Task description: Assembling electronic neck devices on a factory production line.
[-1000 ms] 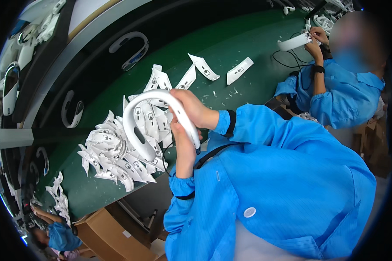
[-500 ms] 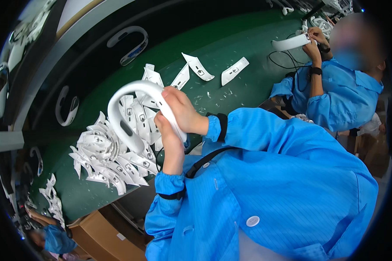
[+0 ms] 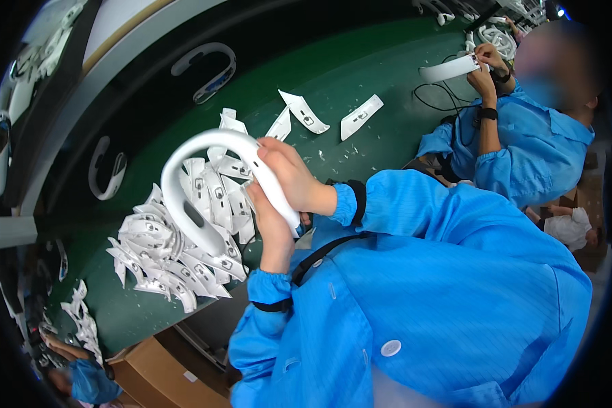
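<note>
The person's left grip (image 3: 272, 221) is closed around the lower part of one arm of a white C-shaped piece (image 3: 214, 139), its thumb laid along the inner side. The right grip (image 3: 294, 175) is clamped on the same arm just above, near a small dark slot (image 3: 256, 164); some fingertips of both are hidden behind the piece. The piece is held up in front of the body, over the near side of the table (image 3: 394, 75), its curve and other arm reaching out unsupported to the left, with a dark oval opening (image 3: 194, 215) on that far arm.

It looks like a moulded hollow shell, so it would likely be light and stiff, perhaps giving a little if the two arms were spread. The smooth, rounded skin may slip and could scuff easily. The thick arm between slot and tip seems the sound place to hold; pressing on the oval opening, or carrying the piece by one tip alone, looks less wise.

Beyond it lies a heap of curved white panels (image 3: 160, 251), with a loose panel (image 3: 362, 117) apart to the right. Farther off, a co-worker's hands (image 3: 488, 71) hold another white piece (image 3: 449, 69) beside a black cable (image 3: 425, 102)
</note>
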The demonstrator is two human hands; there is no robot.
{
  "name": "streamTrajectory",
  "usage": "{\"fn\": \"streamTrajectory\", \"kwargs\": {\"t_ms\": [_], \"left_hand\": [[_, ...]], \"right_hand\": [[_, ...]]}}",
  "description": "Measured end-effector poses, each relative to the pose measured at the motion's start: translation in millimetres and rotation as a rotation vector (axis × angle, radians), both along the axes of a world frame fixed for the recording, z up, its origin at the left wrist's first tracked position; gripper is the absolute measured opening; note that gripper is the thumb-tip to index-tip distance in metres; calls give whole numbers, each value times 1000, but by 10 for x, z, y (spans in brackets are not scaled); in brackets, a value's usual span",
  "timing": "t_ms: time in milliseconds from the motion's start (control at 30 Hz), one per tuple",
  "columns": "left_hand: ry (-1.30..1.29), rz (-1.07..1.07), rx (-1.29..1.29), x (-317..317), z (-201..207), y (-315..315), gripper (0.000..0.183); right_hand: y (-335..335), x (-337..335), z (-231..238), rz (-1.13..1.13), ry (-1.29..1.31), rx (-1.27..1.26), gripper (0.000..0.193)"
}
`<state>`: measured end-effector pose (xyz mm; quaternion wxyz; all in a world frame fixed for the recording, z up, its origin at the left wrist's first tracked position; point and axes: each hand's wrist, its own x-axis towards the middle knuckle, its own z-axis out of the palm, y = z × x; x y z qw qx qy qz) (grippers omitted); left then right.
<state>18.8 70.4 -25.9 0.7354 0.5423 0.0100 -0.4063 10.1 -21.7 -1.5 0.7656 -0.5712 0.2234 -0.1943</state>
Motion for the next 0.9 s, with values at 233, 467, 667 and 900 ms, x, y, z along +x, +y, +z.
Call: {"fn": "streamTrajectory", "kwargs": {"t_ms": [233, 467, 667, 900], "left_hand": [[353, -252, -248, 74, 132, 107, 81], [101, -128, -287, 42, 234, 280, 86], [-144, -125, -193, -54, 120, 416, 41], [-431, 4, -101, -176, 20, 468, 33]], "right_hand": [[-196, -80, -70, 236, -14, 575, 46], [-222, -257, 141, 354, -16, 474, 42], [-152, -361, 167, 282, 61, 111, 39], [111, -436, 62, 346, -100, 96, 62]]}}
